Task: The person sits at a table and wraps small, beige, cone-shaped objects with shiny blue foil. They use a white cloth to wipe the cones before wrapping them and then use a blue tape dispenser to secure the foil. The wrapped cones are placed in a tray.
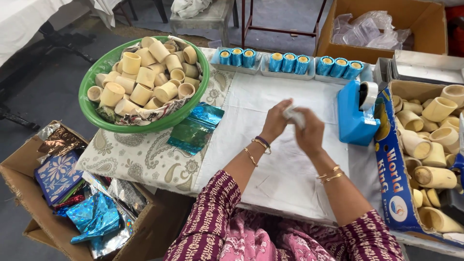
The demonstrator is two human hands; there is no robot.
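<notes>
**Head view: both hands closed on one small pale piece beside the tape dispenser**

Head view shows a person seated at a cloth-covered surface (285, 159). All positions below are given relative to the blue tape dispenser (356, 113).

Left hand (276, 121) and right hand (309, 133) meet just left of the dispenser, above the white cloth. Between them sits a small pale piece (293, 114); its kind cannot be told, as it is blurred and mostly covered. The fingers of both hands are curled around it, each gripping one side, raised off the cloth so that it can be turned freely.

The dispenser stands within easy reach of the right hand, its roll facing the worker.

Behind the dispenser and to its left, blue-wrapped cups (289, 63) lie in three trays, three to a tray, kept apart from the unwrapped stock.

Far left of the dispenser, a green bowl (96, 116) holds a heap of bare tan cups. Between bowl and hands lie teal foil sheets (195, 128).

Right of the dispenser, touching it, a printed carton (394, 169) holds more tan cups.

Lower left, off the surface, a cardboard box (19, 174) holds assorted foil.
</notes>
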